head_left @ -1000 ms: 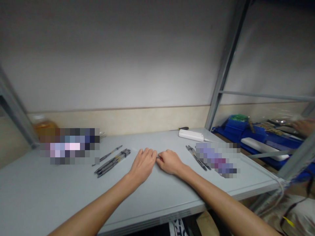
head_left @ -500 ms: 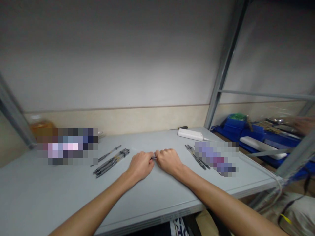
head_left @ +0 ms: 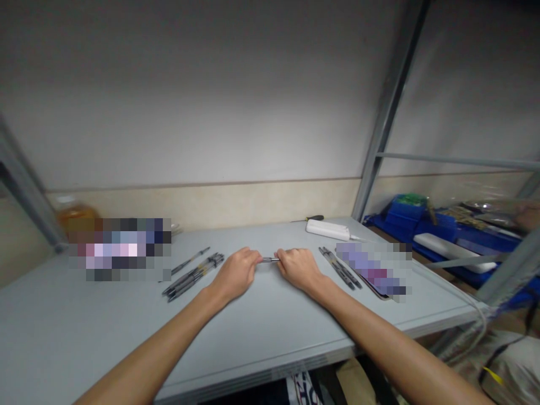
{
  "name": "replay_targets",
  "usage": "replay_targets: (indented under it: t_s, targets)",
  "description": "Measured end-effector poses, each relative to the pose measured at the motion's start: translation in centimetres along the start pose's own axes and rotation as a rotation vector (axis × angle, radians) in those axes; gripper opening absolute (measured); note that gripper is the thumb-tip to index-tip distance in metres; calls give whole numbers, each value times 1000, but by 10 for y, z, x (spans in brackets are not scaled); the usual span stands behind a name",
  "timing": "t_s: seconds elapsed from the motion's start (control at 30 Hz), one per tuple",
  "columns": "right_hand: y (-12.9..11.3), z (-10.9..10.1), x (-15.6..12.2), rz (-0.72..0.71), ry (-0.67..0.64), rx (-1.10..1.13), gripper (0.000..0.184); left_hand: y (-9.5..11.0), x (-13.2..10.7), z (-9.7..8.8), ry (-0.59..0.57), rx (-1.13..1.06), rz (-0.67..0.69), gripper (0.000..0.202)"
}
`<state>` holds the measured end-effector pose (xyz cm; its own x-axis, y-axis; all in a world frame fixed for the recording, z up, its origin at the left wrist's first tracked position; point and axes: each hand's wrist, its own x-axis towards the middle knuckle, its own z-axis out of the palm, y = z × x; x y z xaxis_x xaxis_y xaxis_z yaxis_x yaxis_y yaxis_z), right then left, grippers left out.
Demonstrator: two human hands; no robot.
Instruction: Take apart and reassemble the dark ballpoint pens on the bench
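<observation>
Both my hands rest on the grey table (head_left: 253, 326) near its middle. My left hand (head_left: 236, 271) and my right hand (head_left: 298, 267) are closed on the two ends of one thin pen (head_left: 269, 260), and a short grey stretch of it shows between them. A bundle of several dark pens (head_left: 194, 276) lies to the left of my left hand, with one single pen (head_left: 190, 260) just behind it. More dark pens (head_left: 337, 268) lie to the right of my right hand.
A white oblong device (head_left: 328, 229) and a black-and-yellow tool (head_left: 314, 217) lie at the back of the table. A metal rack post (head_left: 390, 107) stands at the right. Blue bins (head_left: 426, 228) fill the neighbouring bench, where another person's hand (head_left: 527, 214) shows.
My hands have drawn slightly apart, so more of the pen shows between them. Before, they were almost touching.
</observation>
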<state>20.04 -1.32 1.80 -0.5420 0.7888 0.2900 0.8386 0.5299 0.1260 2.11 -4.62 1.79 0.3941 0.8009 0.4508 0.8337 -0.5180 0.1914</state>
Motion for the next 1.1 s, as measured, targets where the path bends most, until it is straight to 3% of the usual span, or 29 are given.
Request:
replay_targets:
  t_s: [0.17,0.37,0.53,0.67,0.8,0.87,1.03,1.1]
  targets:
    - [1,-2,-1,-142,127,50,30,-6,2,2,-27,-171,-184,37]
    - [6,2,-1,-262,233,200,17,-17,3,4,-25,-167,-232,35]
    - [10,4,-1,-218,234,368,28,-14,3,4,-18,-167,-208,34]
    - [14,9,2,-192,191,476,25,-14,3,2,-7,-143,-196,34]
    - [18,12,3,-208,280,594,12,-16,2,2,-25,-107,-195,33]
    - [18,12,3,-189,289,660,21,-16,2,3,-25,-92,-199,33]
    - [17,8,3,-122,154,712,29,-16,3,0,-16,-83,-194,33]
    - [17,6,4,-107,190,698,27,-17,4,-1,-12,-77,-198,32]
